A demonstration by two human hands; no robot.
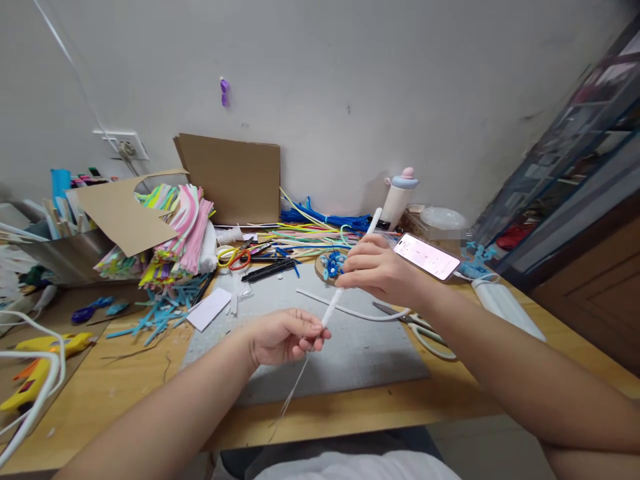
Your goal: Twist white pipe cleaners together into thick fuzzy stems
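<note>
Wires (293,389) trail below the left hand (290,335), whose grip pinches the lower end of a white rod (331,309) above a grey mat (360,367). Higher up, the right hand (374,270) wraps its grip around it; beyond are blue flowers (332,265), then a bottle (398,203)

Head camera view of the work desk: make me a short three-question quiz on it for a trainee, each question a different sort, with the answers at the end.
1. Which hand holds the white stick at its lower end, by the thin wires?
2. True or false: the phone has a lit screen.
3. Fill the gap: the knob on top of the bottle is ____ in colour.

Key: 1. The left hand. 2. True. 3. Pink.
</note>
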